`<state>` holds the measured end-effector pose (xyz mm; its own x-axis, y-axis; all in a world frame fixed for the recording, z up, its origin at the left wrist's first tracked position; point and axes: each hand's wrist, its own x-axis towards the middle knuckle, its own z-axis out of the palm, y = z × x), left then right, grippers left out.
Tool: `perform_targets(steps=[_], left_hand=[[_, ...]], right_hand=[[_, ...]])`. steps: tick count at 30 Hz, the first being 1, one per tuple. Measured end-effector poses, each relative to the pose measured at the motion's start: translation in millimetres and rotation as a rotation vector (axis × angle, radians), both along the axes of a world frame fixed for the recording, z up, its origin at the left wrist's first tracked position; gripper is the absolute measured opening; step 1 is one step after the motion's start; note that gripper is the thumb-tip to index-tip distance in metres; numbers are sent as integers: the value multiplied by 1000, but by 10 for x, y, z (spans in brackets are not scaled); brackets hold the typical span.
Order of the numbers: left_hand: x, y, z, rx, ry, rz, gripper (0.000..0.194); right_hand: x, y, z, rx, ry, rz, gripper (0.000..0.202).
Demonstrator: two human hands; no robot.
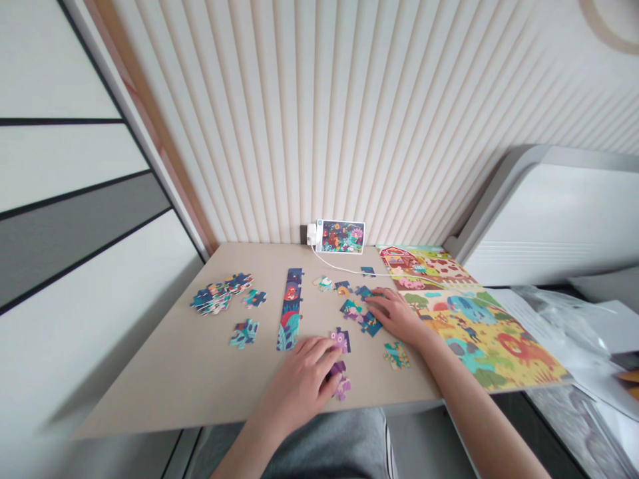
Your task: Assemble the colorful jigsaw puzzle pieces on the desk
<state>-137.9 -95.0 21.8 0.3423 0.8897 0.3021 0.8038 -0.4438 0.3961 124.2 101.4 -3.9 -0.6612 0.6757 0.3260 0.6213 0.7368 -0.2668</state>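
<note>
My left hand [302, 380] rests low on the table with its fingers spread. Its fingertips touch a purple puzzle piece [341, 338], and the thumb lies by a second purple piece [342, 387], partly covered. My right hand [398, 315] lies palm down, fingers stretched out, with its tips at a dark blue puzzle piece [364, 293] and close to a teal-and-blue piece [372, 324]. A pink-and-teal piece [351, 310] sits between the hands. Left of them stands a joined vertical strip of pieces [291, 309] with a red animal near its upper part.
A heap of loose pieces [219, 294] lies on the left of the table [164, 379]. A reference picture card [342, 237] leans on the wall beside a white charger [311, 234], whose cable crosses the table. Two finished-looking puzzles, farm [429, 267] and animals [484, 339], cover the right side.
</note>
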Motion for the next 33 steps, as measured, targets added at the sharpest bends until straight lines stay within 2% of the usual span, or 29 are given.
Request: perform_targets(steps=[10,16,22,25,27,30,32,33], left_hand=[[-12,11,81,-38,18,-53,55],[2,7,28,-9,27,-12,50],[-2,-88,78,57,44,-2,32],[-253,-155,28,106,86,54,27],[-574,-192,-58,132,129,209,31],[-1159,-237,-212,141,191,420,51],[-1484,-261,-290,104,179,449,70],[-1600,-271,-317,67,153,428,71]], right_hand=[[-2,8,-21,14,13,5,31],[-2,1,-8,11,2,0,31],[1,2,7,4,-5,-1,32],[6,19,-10,1,-6,2,32],[13,37,-30,0,-2,12,32],[29,62,-55,8,8,23,32],[38,71,-62,16,9,26,32],[43,72,-62,20,8,25,32]])
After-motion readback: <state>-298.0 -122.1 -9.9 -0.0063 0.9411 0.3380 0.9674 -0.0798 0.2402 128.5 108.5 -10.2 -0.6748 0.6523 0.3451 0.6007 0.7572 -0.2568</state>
